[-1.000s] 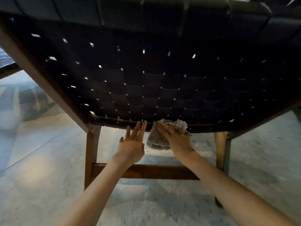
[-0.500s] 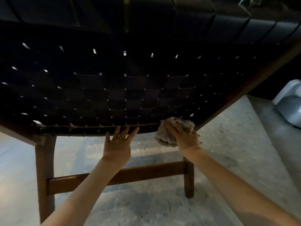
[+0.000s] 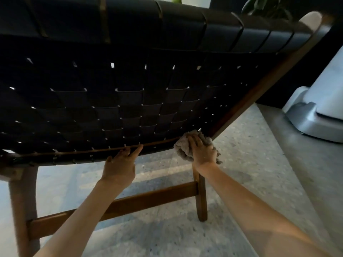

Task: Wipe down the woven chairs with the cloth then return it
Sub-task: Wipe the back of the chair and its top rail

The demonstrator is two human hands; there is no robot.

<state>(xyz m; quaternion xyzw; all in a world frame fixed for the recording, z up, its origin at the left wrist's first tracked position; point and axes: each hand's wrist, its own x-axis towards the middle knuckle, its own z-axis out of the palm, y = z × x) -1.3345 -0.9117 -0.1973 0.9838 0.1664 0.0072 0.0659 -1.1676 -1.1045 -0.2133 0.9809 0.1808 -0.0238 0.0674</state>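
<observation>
A woven chair (image 3: pixel 130 101) of dark straps on a brown wooden frame fills the upper view, seen from behind and low. My right hand (image 3: pixel 202 153) presses a crumpled grey-brown cloth (image 3: pixel 182 151) against the bottom right corner of the woven back, where the straps meet the slanted side rail. My left hand (image 3: pixel 121 166) rests with straight fingers on the lower wooden rail, a hand's width left of the cloth.
The chair's wooden legs (image 3: pixel 201 197) and a low crossbar (image 3: pixel 130 203) stand on a speckled pale floor (image 3: pixel 241 182). A white and grey appliance (image 3: pixel 315 115) sits on the floor at the right. Plant leaves (image 3: pixel 263 5) show beyond the chair top.
My right hand has slid the cloth rightwards along the bottom edge to the corner. My left hand followed along the rail. The view has shifted right.
</observation>
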